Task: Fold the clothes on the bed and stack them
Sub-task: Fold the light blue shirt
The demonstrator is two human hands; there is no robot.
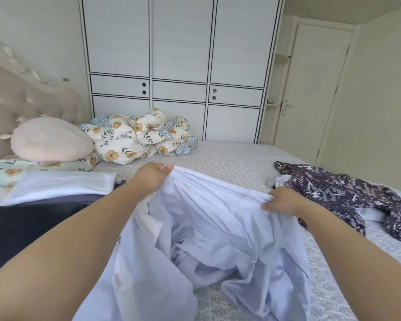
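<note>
White garment [218, 216] bunched and lifted over the bed [229, 158], left hand [152, 179] and right hand [284, 200] with fingers curled gripping its top edge, patterned dark garment [347, 195] lying at right, folded clothes [56, 188] at left

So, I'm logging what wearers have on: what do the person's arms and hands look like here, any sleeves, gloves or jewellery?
Both forearms are bare, with no sleeves in view. The left hand and right hand wear no gloves; no rings, watch or bracelet show.

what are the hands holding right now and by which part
Both the left hand and the right hand grip the crumpled pale blue-white cotton garment, each bunching its raised upper edge.
</note>
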